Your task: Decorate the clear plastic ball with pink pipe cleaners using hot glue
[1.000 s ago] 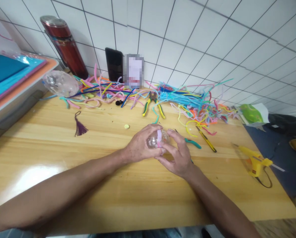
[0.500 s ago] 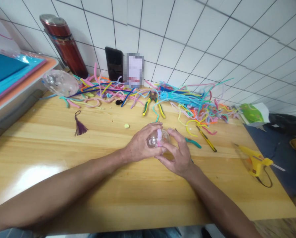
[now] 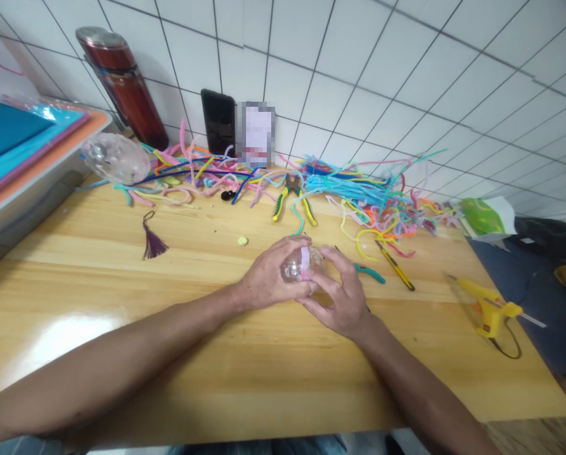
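The left hand (image 3: pixel 268 275) curls its fingers around the clear ball (image 3: pixel 291 270); at the ball's right, the right hand (image 3: pixel 343 298) holds it with bent fingers. Pliers (image 3: pixel 291 183) lie beyond the ball.

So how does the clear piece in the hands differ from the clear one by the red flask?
The held piece has a lilac strip around it; the far piece shows none on its visible side.
The held piece is between the left hand and right hand; the far piece lies untouched.
The far piece looks bigger than the held piece, though fingers hide part of that one.
Both are see-through and rounded.
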A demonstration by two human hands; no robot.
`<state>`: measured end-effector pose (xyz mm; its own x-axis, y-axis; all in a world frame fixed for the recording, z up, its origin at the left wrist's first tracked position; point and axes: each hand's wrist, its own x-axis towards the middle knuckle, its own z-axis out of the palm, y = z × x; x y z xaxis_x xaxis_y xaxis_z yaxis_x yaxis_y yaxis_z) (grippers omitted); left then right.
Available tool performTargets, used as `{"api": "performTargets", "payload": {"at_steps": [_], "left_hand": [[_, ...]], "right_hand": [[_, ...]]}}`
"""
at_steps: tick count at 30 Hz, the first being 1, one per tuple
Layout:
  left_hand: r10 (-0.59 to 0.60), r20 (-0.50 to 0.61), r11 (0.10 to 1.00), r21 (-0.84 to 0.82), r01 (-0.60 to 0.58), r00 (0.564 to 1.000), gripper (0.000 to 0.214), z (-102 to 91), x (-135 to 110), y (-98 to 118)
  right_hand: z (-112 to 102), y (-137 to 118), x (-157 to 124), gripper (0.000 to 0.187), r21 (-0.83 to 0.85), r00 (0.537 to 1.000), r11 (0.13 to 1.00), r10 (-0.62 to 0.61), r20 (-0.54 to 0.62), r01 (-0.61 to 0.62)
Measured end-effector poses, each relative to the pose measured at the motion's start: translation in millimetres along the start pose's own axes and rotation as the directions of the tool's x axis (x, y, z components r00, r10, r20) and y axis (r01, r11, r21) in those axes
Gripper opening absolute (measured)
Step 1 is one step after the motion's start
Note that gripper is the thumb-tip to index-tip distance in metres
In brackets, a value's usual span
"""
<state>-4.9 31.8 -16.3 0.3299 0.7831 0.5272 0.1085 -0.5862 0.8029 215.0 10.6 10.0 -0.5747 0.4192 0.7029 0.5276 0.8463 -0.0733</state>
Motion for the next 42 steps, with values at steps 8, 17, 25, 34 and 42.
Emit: {"api": "performTargets", "payload": {"at_steps": [8,17,25,34,42], "left_hand": [[-0.050,-0.018,0.998,-0.045,0.049,0.999,0.068,1.0,1.6,5.3],[-0.540,0.035,0.682,-0.567,0.461,0.841,0.060,-9.8,22.2,13.7],[-0.617,0.212,0.427,-0.718,0.549,0.758,0.056,-13.0,29.1,18.1],[-0.650,0.138,0.451,-0.721,0.525,0.747,0.058,-4.6,25.6,25.7],[-0.667,0.049,0.540,-0.655,0.528,0.743,0.062,-3.0,24.4,24.3]], "right_hand": [[0.3,1.1,-1.7,0.078,0.036,1.000,0.999,0.010,-0.003,-0.009],[-2.4,8.5,-5.0,0.085,0.211,0.982,0.959,0.186,0.026,-0.187],[4.2,9.4,-8.5,0.053,0.473,0.889,0.769,0.452,0.074,-0.430],[5.3,0.6,-5.7,0.063,0.465,0.840,0.713,0.521,0.152,-0.526],[-1.8,-2.5,3.3,0.044,0.588,0.796,0.576,0.565,0.216,-0.568]]}}
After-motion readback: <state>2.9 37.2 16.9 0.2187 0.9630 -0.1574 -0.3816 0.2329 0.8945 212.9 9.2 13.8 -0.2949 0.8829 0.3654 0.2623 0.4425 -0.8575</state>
